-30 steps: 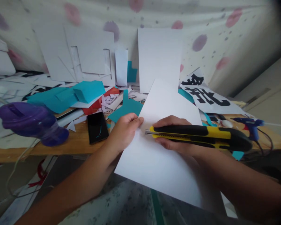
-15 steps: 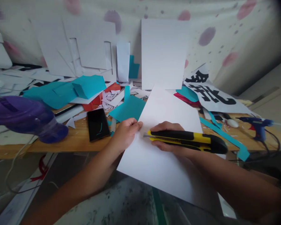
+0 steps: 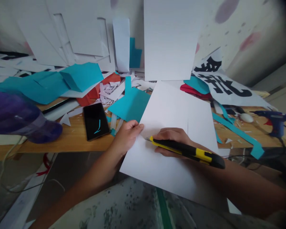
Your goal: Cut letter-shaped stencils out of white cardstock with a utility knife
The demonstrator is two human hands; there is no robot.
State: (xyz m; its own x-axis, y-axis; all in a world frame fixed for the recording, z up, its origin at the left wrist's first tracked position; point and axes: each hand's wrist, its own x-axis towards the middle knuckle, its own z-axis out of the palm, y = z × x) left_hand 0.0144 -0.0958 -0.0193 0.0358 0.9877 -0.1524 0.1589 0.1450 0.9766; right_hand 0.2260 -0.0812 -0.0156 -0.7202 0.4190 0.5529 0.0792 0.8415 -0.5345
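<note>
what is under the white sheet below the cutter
Patterned cloth shows past the near edge of the white sheet, and the wooden table beside its right edge. Whatever lies directly beneath the sheet is covered and can't be seen.

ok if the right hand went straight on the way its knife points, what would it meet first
Probably the left hand, holding the white sheet: the knife in the right hand points toward it, though whether the blade touches the sheet is unclear.

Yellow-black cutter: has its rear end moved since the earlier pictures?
Yes: the rear end of the cutter has shifted left, away from the glue gun.
</note>
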